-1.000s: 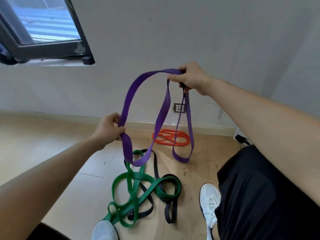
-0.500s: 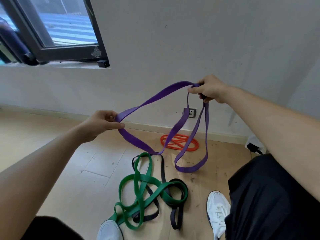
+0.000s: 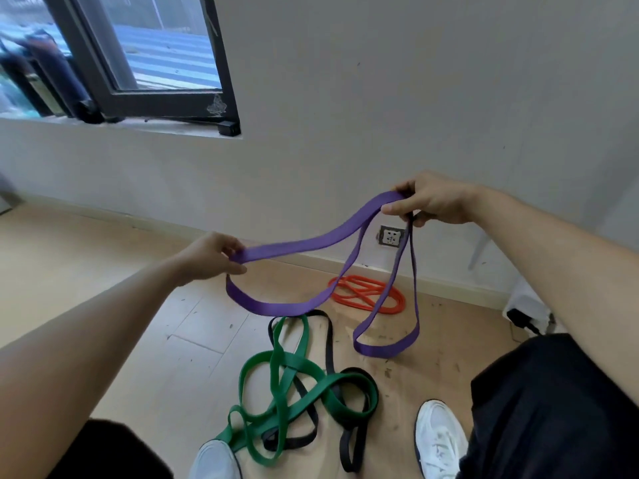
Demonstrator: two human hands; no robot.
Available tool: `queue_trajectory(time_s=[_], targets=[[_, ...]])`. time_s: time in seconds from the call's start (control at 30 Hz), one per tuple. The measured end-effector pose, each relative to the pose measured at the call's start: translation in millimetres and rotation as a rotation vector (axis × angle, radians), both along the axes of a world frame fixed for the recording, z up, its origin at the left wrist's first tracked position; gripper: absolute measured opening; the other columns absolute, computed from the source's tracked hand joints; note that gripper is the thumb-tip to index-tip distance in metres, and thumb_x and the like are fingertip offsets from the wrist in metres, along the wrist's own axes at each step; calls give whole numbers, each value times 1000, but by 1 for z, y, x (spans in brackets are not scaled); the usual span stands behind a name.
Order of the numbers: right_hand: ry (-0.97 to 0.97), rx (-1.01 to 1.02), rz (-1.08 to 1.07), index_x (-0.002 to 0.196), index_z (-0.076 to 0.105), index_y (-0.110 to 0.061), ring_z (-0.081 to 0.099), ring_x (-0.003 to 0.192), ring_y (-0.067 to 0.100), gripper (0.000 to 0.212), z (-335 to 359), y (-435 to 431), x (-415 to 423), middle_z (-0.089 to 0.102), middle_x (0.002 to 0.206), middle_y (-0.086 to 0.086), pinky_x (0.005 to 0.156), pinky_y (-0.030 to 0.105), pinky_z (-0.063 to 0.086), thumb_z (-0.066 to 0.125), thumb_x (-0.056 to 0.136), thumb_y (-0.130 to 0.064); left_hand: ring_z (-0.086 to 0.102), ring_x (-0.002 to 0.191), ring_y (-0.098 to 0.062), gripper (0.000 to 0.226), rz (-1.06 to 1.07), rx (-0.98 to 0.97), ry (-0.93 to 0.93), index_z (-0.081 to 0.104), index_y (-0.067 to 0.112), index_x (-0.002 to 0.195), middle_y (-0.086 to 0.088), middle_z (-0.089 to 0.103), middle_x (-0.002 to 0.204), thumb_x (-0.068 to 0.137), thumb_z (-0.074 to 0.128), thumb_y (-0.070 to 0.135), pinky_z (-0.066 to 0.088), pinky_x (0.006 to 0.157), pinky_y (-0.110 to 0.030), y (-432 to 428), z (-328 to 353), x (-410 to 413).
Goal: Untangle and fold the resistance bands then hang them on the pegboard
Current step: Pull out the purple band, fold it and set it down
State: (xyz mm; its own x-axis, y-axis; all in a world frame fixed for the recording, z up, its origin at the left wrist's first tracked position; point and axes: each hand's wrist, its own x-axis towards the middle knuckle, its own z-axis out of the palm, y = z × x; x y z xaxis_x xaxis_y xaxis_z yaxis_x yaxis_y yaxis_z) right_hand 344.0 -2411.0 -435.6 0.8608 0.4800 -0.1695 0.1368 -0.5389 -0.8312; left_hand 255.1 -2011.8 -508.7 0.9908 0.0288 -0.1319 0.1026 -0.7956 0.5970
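Observation:
A purple resistance band stretches in the air between my hands. My left hand pinches one bend of it at the centre left. Higher up on the right, my right hand grips another bend, from which a long loop hangs down almost to the floor. On the floor below lie a green band and a black band, tangled together. An orange band lies coiled by the wall. No pegboard is in view.
My two white shoes stand on the wooden floor beside the tangled bands. A wall socket sits low on the grey wall. A dark-framed window is at the upper left. A white object with a black cable lies at the right.
My hands have drawn apart, pulling the purple band out into a longer span. My left hand moved left and up from the floor tangle; the view swung left and down.

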Motion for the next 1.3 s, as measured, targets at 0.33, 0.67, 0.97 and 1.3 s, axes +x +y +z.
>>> queue_trajectory(time_s=[0.33, 0.67, 0.97, 1.3], targets=[[-121, 284, 89, 100, 68, -3, 47, 59, 14, 20, 19, 51, -28, 50, 68, 4, 50, 30, 31, 73, 91, -20, 64, 106, -9, 31, -284, 131, 158, 68, 21, 116, 4, 69, 116, 86, 79, 21, 53, 98, -30, -23, 0, 0], [-209, 62, 249, 105, 70, -5, 52, 55, 7, 30, 22, 79, -49, 56, 73, 5, 49, 24, 43, 78, 87, -27, 70, 111, -15, 48, -274, -552, -140, 61, 12, 131, -6, 71, 123, 87, 77, 23, 56, 93, -29, -99, 47, -15], [-177, -11, 279, 107, 63, -5, 69, 72, 17, 28, 15, 73, -41, 68, 92, 12, 59, 26, 56, 78, 83, -4, 73, 96, -28, 21, -149, -593, -368, 67, 11, 108, -16, 72, 101, 89, 75, 14, 59, 92, -39, -110, 64, -19], [-229, 123, 166, 120, 64, -6, 74, 87, 21, 35, 12, 69, -37, 74, 100, 11, 69, 31, 62, 76, 87, -9, 73, 92, -29, 22, -96, -601, -344, 69, 7, 111, -12, 73, 97, 90, 73, 14, 59, 94, -44, -75, 61, -15]])
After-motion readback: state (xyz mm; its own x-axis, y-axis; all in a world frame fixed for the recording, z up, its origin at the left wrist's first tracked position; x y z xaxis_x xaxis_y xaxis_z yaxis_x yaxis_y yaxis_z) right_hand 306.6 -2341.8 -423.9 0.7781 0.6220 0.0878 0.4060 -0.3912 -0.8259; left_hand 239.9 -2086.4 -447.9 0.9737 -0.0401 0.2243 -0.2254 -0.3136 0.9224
